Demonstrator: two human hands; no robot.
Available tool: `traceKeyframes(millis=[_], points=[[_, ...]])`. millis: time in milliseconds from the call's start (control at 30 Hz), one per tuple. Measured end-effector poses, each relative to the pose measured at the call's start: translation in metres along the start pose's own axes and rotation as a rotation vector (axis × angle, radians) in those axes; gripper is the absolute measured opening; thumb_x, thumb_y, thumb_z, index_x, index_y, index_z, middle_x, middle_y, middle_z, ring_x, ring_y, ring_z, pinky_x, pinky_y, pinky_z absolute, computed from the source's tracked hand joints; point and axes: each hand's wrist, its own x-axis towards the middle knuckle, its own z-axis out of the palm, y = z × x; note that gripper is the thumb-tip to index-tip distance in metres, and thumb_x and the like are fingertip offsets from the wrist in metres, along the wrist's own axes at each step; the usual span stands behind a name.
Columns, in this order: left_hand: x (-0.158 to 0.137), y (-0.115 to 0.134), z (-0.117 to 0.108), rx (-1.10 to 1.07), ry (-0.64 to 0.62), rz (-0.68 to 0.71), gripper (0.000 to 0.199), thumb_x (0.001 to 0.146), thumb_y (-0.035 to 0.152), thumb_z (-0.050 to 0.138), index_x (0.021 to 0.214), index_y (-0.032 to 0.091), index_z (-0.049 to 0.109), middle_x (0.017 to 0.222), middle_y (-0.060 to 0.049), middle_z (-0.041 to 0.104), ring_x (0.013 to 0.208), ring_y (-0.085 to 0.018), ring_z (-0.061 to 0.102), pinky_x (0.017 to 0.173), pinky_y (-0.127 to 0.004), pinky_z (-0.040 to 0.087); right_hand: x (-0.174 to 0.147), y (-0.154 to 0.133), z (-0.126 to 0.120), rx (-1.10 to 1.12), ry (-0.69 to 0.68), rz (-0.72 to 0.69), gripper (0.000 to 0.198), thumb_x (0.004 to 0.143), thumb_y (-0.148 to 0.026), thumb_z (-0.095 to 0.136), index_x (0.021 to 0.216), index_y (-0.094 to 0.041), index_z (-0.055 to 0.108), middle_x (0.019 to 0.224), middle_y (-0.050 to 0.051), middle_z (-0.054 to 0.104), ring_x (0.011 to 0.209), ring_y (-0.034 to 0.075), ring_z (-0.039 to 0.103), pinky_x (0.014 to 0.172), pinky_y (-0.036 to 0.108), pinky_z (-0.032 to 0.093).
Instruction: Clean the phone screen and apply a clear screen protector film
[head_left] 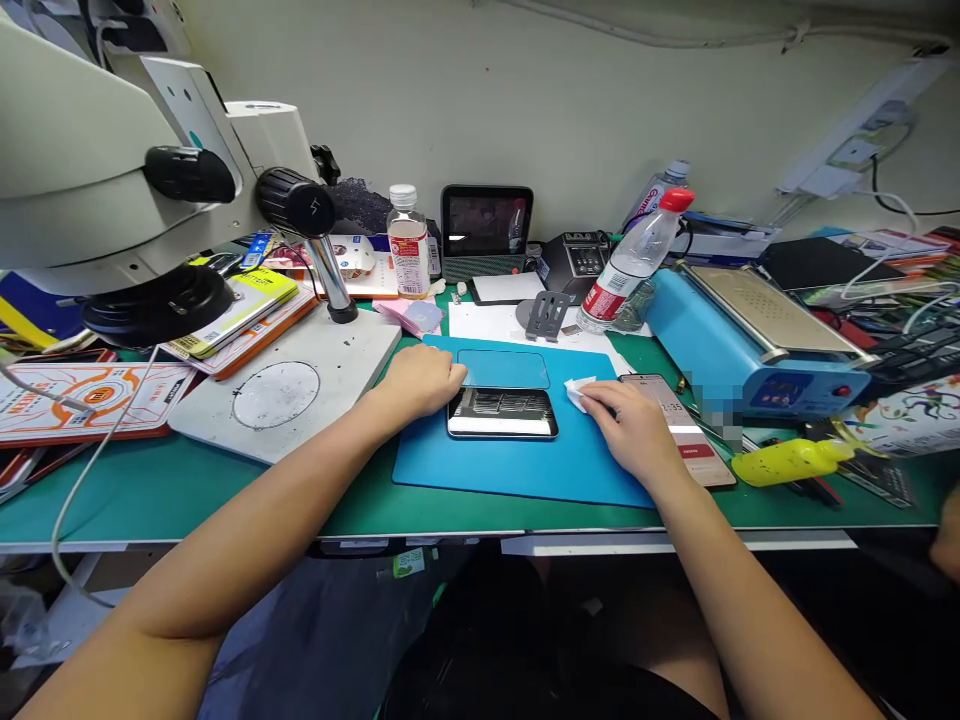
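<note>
A phone (pixel 502 413) with a dark, glossy, reflecting face lies flat on the blue mat (pixel 480 470). Just behind it is a clear glass sheet with a dark outline (pixel 504 368). My left hand (pixel 421 382) rests at the left end of both, its fingers curled and its thumb by the phone's upper left corner; what is under the fingers is hidden. To the right of the phone, my right hand (pixel 628 425) pinches a crumpled white tissue (pixel 579 390) just over the mat. Beside that hand lies a second phone (pixel 697 450) with its screen lit.
A microscope (pixel 112 190) on a pale base (pixel 345 365) stands at left. On the right are a blue heating plate machine (pixel 750 340) and a yellow bottle (pixel 787 462). Behind the mat stand a red-capped bottle (pixel 630 265), a small screen (pixel 487 225) and another bottle (pixel 408 245).
</note>
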Motion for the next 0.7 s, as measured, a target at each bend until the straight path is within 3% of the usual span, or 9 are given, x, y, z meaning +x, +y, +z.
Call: traceKeyframes(millis=[167, 267, 367, 467, 567, 700], points=[[-0.010, -0.003, -0.013, 0.059, -0.112, -0.012, 0.048, 0.096, 0.032, 0.034, 0.074, 0.014, 0.074, 0.093, -0.022, 0.076, 0.090, -0.038, 0.071, 0.069, -0.042, 0.049, -0.006, -0.013, -0.004, 0.048, 0.119, 0.085, 0.033, 0.099, -0.047, 0.055, 0.106, -0.025, 0.079, 0.106, 0.010, 0.081, 0.099, 0.036, 0.075, 0.080, 0.053, 0.062], [-0.012, -0.001, -0.016, 0.066, -0.178, 0.052, 0.050, 0.096, 0.035, 0.033, 0.075, 0.016, 0.074, 0.092, -0.020, 0.077, 0.091, -0.037, 0.071, 0.071, -0.041, 0.049, -0.010, -0.025, 0.001, 0.075, 0.114, 0.063, 0.034, 0.100, -0.047, 0.056, 0.113, -0.025, 0.079, 0.111, 0.010, 0.081, 0.102, 0.035, 0.076, 0.084, 0.052, 0.063], [-0.012, 0.001, -0.017, 0.063, -0.249, 0.112, 0.050, 0.096, 0.035, 0.032, 0.075, 0.017, 0.074, 0.091, -0.017, 0.078, 0.088, -0.034, 0.071, 0.071, -0.039, 0.048, -0.016, -0.039, 0.015, -0.003, -0.081, -0.136, 0.040, 0.105, -0.041, 0.046, 0.128, -0.022, 0.074, 0.132, 0.010, 0.074, 0.125, 0.032, 0.068, 0.109, 0.054, 0.054], [-0.011, 0.000, -0.018, 0.055, -0.287, 0.138, 0.050, 0.096, 0.034, 0.030, 0.077, 0.017, 0.074, 0.093, -0.016, 0.078, 0.089, -0.032, 0.071, 0.072, -0.037, 0.047, -0.022, -0.061, 0.031, -0.170, -0.285, -0.283, 0.060, 0.107, -0.048, 0.041, 0.148, -0.007, 0.056, 0.156, 0.019, 0.053, 0.148, 0.035, 0.046, 0.122, 0.058, 0.038], [-0.010, -0.002, -0.019, 0.051, -0.300, 0.128, 0.052, 0.096, 0.035, 0.028, 0.080, 0.016, 0.073, 0.097, -0.017, 0.078, 0.093, -0.032, 0.071, 0.074, -0.037, 0.046, -0.022, -0.091, 0.047, -0.270, -0.375, -0.265, 0.092, 0.100, -0.068, 0.040, 0.157, 0.005, 0.037, 0.165, 0.028, 0.033, 0.156, 0.039, 0.029, 0.124, 0.059, 0.032], [-0.009, -0.006, -0.019, 0.047, -0.306, 0.118, 0.051, 0.097, 0.033, 0.026, 0.082, 0.017, 0.073, 0.101, -0.017, 0.077, 0.096, -0.032, 0.070, 0.075, -0.037, 0.045, -0.018, -0.129, 0.065, -0.254, -0.421, -0.288, 0.101, 0.098, -0.073, 0.038, 0.158, 0.007, 0.032, 0.167, 0.028, 0.028, 0.158, 0.038, 0.024, 0.127, 0.055, 0.028]])
